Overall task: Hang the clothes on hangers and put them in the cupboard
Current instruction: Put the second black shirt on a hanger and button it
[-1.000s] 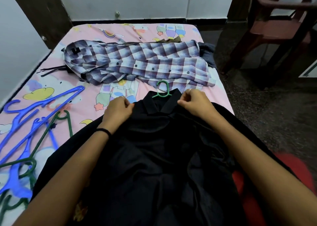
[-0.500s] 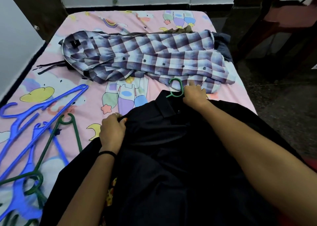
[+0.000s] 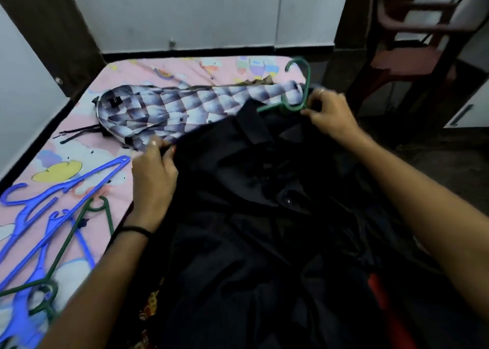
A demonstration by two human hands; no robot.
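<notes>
We see the black shirt (image 3: 264, 203) spread between the two hands and down over the near edge of the bed (image 3: 111, 163), its collar up by the right hand. A green hanger (image 3: 296, 94) sticks out of the collar, its hook rising just beyond the right hand (image 3: 330, 113), whose fingers curl round the hanger's neck. The left hand (image 3: 156, 174) pinches the shirt's left shoulder edge. Beyond both hands a checked shirt (image 3: 185, 110) lies across the bed, partly under the black one. To the left of the left hand lie loose blue hangers (image 3: 53, 203) and dark green hangers (image 3: 66, 248). Beyond the right hand stands a reddish chair (image 3: 412, 44).
</notes>
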